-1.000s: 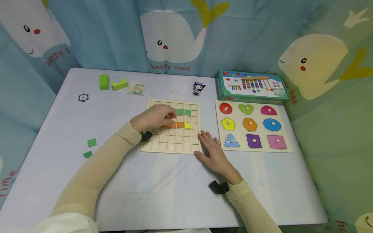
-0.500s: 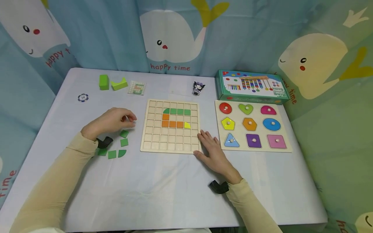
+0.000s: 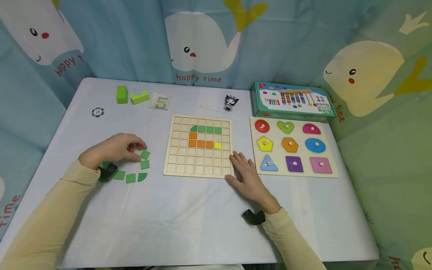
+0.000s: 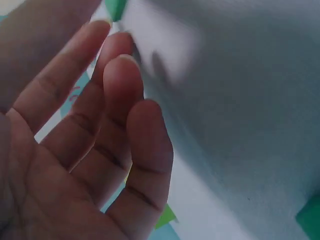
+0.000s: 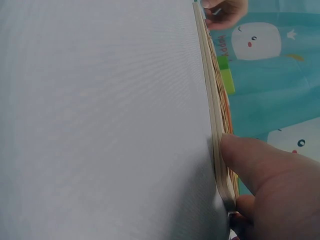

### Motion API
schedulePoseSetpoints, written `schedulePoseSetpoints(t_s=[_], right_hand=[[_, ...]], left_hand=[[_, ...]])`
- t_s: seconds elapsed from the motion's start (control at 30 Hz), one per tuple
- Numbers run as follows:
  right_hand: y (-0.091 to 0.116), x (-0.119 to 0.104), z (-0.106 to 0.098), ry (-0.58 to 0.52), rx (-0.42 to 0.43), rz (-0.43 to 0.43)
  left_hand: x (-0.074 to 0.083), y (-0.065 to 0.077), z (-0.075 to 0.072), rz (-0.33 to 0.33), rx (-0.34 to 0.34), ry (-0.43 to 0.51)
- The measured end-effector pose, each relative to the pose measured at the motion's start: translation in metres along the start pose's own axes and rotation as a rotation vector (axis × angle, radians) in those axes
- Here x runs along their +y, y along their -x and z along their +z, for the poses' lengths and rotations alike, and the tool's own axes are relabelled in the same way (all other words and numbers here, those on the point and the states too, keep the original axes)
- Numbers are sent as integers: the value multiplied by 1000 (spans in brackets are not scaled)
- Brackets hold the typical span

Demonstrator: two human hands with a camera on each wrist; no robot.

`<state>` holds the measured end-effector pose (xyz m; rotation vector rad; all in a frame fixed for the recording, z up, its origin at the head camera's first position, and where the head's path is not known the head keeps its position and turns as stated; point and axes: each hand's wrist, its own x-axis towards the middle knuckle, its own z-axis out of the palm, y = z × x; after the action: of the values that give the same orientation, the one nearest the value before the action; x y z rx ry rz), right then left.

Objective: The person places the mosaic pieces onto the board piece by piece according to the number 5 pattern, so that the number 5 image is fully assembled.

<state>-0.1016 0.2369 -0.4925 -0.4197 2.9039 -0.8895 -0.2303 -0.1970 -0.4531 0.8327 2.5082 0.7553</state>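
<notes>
My left hand is over the left of the table, fingers loosely bent and holding nothing. Its thumb and index fingertips are right by a green square tile; in the left wrist view that green tile shows just past the fingertips. Below it lie another green square, a green quarter-round tile and several more green squares, one partly hidden under the wrist. My right hand rests with extended fingers at the lower right corner of the wooden grid board, thumb touching its edge. Green, orange and yellow tiles sit in its cells.
Right of the board lies a knobbed shape puzzle, with a green game box behind it. Along the back stand a small figurine, a pattern card and two green blocks. A poker chip lies at left.
My left hand has left the grid board and moved left and down to the loose green tiles. An orange-and-green tile row it covered is now visible. The right hand stays put.
</notes>
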Motion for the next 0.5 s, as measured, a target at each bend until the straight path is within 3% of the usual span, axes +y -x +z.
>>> schedulePoseSetpoints(t_s=[0.17,0.5], right_hand=[[0,0,1,-5,-1,4],[0,1,0,-8,0,-2]], left_hand=[[1,-1,2,-12,-6,-40],[-6,-5,7,-12,5,-22]])
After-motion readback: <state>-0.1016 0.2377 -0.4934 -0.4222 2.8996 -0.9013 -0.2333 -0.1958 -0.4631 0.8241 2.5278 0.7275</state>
